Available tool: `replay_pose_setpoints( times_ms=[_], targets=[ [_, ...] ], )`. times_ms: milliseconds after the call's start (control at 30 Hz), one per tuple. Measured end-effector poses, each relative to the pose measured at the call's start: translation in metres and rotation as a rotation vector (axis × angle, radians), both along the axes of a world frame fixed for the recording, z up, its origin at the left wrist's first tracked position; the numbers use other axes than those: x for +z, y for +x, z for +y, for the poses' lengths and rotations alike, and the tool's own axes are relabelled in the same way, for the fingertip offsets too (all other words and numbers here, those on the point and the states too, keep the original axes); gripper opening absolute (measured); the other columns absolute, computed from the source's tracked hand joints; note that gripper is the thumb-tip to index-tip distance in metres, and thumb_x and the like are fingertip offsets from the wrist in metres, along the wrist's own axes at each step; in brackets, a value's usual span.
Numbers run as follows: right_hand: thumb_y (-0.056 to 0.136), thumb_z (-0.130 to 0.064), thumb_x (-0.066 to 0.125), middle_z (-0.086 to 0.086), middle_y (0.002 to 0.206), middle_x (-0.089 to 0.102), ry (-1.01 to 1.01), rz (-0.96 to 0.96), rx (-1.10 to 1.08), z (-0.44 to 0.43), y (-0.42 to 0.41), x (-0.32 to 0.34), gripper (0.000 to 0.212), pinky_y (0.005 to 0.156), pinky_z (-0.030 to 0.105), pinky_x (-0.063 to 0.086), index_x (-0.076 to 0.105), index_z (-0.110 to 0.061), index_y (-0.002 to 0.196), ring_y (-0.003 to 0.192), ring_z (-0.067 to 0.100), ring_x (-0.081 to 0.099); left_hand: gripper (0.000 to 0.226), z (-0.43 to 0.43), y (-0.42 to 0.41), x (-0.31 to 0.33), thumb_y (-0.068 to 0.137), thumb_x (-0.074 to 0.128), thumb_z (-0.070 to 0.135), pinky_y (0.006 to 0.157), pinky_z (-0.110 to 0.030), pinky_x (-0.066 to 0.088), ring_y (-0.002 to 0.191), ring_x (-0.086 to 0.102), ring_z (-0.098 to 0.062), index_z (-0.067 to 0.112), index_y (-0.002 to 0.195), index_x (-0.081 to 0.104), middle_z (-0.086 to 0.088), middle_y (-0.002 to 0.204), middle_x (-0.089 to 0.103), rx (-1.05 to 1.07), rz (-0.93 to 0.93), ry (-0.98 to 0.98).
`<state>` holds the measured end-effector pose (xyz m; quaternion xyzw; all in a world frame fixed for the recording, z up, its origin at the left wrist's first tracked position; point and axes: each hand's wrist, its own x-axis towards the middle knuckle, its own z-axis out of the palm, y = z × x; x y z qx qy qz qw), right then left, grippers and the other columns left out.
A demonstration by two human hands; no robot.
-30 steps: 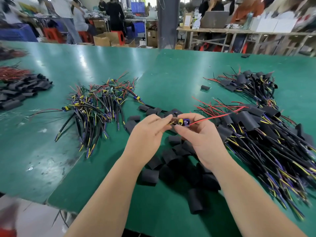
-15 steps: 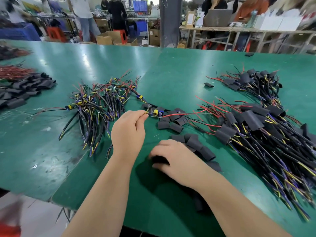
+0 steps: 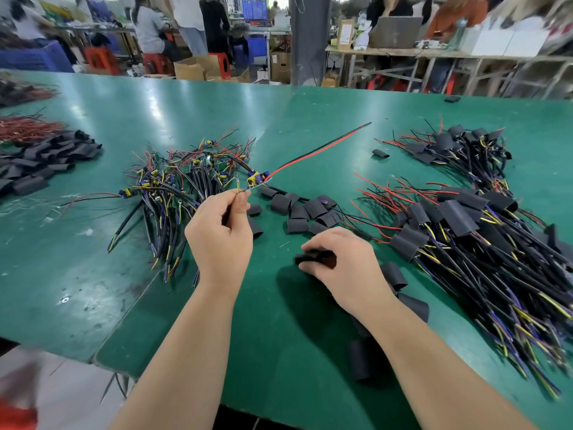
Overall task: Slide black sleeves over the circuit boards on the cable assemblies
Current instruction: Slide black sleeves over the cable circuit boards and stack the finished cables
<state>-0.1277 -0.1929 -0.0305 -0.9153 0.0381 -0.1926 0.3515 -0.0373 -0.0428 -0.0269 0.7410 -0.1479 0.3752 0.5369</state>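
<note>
well, black sleeves (image 3: 313, 209) litter green table (image 3: 77, 259), workers (image 3: 148, 26) beyond.

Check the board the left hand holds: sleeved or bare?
Bare. The board shows yellow and blue parts uncovered above the left hand; the right hand holds a black sleeve apart from it.

On the desk (image 3: 93, 274): bare cable assemblies (image 3: 173, 187) left, loose sleeves (image 3: 310, 212) in the middle, sleeved assemblies (image 3: 459, 231) right (a second heap (image 3: 459, 150) behind them). Far left, another sleeve pile (image 3: 40, 162). One stray sleeve (image 3: 380, 153) just left of that second heap.
</note>
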Motion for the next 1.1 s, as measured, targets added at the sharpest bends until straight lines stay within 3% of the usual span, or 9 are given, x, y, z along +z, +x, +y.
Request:
replay_pose_setpoints(
  times_ms=[100,200,300,433,667,767,867,1000,1100],
  targets=[
    [0.075,-0.016,0.081,-0.001,0.099,0.063,-0.01,0.037,-0.001,0.0,0.0,0.001,0.021,0.079,-0.002,0.03,0.076,-0.011,0.096,0.094,0.013,0.059,0.025,0.0,0.0,-0.001,0.094,0.053,0.022,0.074,-0.021,0.046,0.077,0.061,-0.011,0.006,0.091,0.072,0.021,0.078,0.059,-0.017,0.005,-0.004],
    [0.08,-0.027,0.077,-0.002,0.117,0.061,-0.068,0.095,0.024,-0.003,-0.001,0.0,0.031,0.086,0.004,0.027,0.074,-0.012,0.107,0.11,0.011,0.054,0.024,0.0,0.0,-0.001,0.094,0.054,0.021,0.073,-0.018,0.045,0.077,0.061,-0.011,0.006,0.09,0.072,0.018,0.077,0.061,-0.014,0.005,0.003],
    [0.085,-0.019,0.071,-0.001,0.127,0.058,-0.143,0.101,0.031,-0.004,-0.001,0.0,0.027,0.09,0.001,0.022,0.072,-0.013,0.112,0.117,0.013,0.052,0.023,0.001,-0.001,-0.002,0.094,0.054,0.02,0.073,-0.023,0.047,0.077,0.062,-0.013,0.006,0.088,0.072,0.012,0.078,0.063,-0.021,0.009,0.007],
    [0.08,-0.003,0.07,-0.001,0.109,0.064,-0.112,0.015,-0.011,-0.006,-0.004,0.001,0.03,0.086,0.01,0.033,0.069,-0.015,0.107,0.102,0.015,0.057,0.022,0.001,-0.002,-0.002,0.094,0.054,0.016,0.075,-0.01,0.042,0.076,0.059,-0.006,0.005,0.089,0.072,0.011,0.078,0.063,-0.033,0.002,0.028],
    [0.068,0.007,0.067,-0.002,0.1,0.066,0.088,-0.055,-0.061,-0.004,-0.006,0.009,0.022,0.079,-0.002,0.031,0.073,-0.011,0.08,0.084,0.001,0.054,0.019,0.0,-0.001,-0.003,0.093,0.057,0.014,0.072,-0.009,0.042,0.073,0.058,-0.005,0.005,0.089,0.073,0.01,0.076,0.064,-0.05,-0.003,0.041],
    [0.071,0.002,0.068,-0.008,0.091,0.068,0.221,0.003,-0.1,-0.01,-0.006,0.011,0.029,0.07,0.013,0.041,0.069,-0.025,0.08,0.064,-0.005,0.049,0.019,0.0,-0.002,-0.004,0.093,0.056,0.015,0.071,-0.012,0.043,0.073,0.058,-0.006,0.006,0.088,0.073,0.011,0.076,0.063,-0.056,0.004,0.051],
    [0.073,0.007,0.072,-0.001,0.088,0.072,0.605,-0.045,-0.079,-0.017,-0.006,0.017,0.044,0.059,0.016,0.042,0.061,-0.027,0.098,0.052,0.0,0.045,0.019,0.0,-0.002,-0.004,0.093,0.056,0.014,0.07,-0.01,0.042,0.072,0.058,-0.005,0.006,0.088,0.073,0.009,0.076,0.064,-0.071,0.004,0.054],
    [0.077,-0.002,0.071,0.012,0.094,0.074,1.223,-0.198,-0.046,-0.03,-0.006,0.027,0.044,0.058,0.019,0.048,0.053,-0.019,0.113,0.064,0.011,0.062,0.02,-0.001,-0.002,-0.004,0.092,0.057,0.014,0.073,-0.007,0.04,0.073,0.056,-0.003,0.002,0.088,0.073,0.006,0.077,0.065,-0.088,-0.009,0.067],
    [0.08,-0.015,0.064,0.014,0.095,0.072,1.52,-0.319,-0.024,-0.047,-0.009,0.033,0.034,0.064,0.023,0.054,0.052,-0.011,0.112,0.083,0.023,0.071,0.019,-0.002,-0.003,-0.004,0.091,0.058,0.012,0.074,-0.007,0.042,0.074,0.056,-0.003,0.0,0.088,0.072,0.006,0.078,0.064,-0.115,-0.028,0.055]
  ],
)
